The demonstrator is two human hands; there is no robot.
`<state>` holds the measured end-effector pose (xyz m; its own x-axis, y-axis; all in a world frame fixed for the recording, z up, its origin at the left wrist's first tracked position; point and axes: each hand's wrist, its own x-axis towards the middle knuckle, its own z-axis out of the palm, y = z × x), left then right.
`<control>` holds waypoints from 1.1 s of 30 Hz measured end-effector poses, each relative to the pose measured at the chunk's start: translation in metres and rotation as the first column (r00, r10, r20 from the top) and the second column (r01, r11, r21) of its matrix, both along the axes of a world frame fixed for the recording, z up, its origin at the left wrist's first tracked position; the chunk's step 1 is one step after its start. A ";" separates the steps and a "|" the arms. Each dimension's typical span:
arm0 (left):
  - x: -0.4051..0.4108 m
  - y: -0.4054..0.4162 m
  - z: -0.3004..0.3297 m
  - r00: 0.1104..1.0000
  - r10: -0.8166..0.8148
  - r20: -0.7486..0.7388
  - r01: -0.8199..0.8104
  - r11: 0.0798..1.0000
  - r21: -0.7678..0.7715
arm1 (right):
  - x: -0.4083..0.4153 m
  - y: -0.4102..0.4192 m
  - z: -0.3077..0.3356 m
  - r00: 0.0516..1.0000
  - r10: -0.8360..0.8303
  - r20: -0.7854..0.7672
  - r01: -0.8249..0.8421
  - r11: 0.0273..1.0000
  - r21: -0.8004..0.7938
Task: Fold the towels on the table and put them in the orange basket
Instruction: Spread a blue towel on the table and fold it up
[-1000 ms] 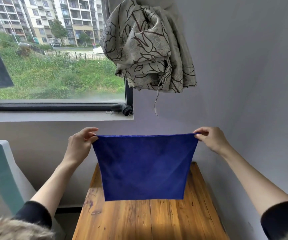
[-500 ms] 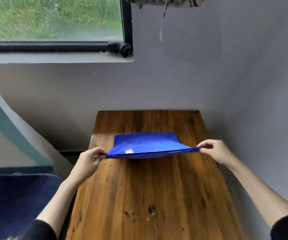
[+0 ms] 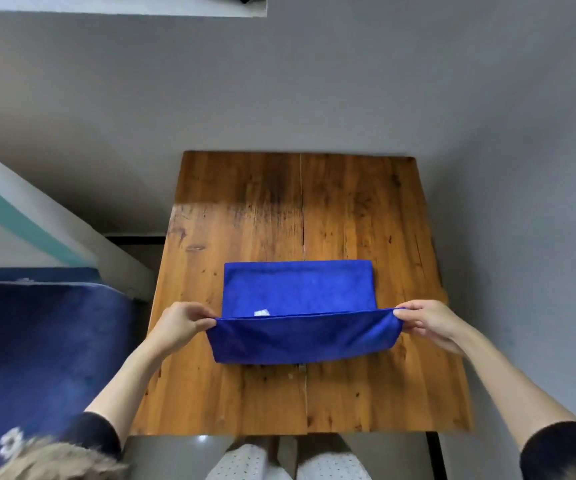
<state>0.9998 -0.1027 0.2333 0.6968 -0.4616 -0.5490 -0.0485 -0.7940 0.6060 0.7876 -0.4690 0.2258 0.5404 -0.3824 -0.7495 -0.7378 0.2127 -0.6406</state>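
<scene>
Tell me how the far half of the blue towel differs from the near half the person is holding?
The far half lies flat on the wooden table; the near half is lifted and sags between the left hand and the right hand. No hand touches the far half; both hands pinch the near half's corners. A small white tag shows on the far half only. Both are the same blue cloth.

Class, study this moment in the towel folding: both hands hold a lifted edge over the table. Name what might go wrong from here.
1. The left hand and right hand pinch only the corners of the blue towel, so the lifted edge sags between them and the fold may land uneven.
2. The half lying on the wooden table is unweighted; pulling could drag it askew.
3. The orange basket is not clearly in view, so the later carry may loosen the fold.
</scene>
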 end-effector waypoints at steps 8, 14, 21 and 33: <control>0.041 -0.038 -0.026 0.974 0.212 0.086 -0.201 0.972 -0.118 | 0.067 -0.010 -0.034 0.961 -0.238 0.142 0.248 0.967 -0.056; 0.064 -0.061 -0.065 0.959 0.278 0.062 -0.271 0.958 -0.096 | 0.094 -0.030 -0.083 0.977 -0.183 0.106 0.203 0.955 -0.218; 0.071 -0.067 -0.085 0.948 0.315 0.049 -0.308 0.945 -0.112 | 0.098 -0.028 -0.107 0.967 -0.226 0.115 0.249 0.933 -0.260; 0.081 -0.069 -0.102 0.914 0.404 -0.025 -0.402 0.898 -0.179 | 0.108 -0.027 -0.102 0.918 -0.355 0.176 0.381 0.912 -0.152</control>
<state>1.0806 -0.1719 0.1310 0.8499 -0.2282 -0.4750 0.2449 -0.6270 0.7395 0.8959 -0.4964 0.1234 0.4302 -0.6952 -0.5758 -0.5285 0.3232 -0.7850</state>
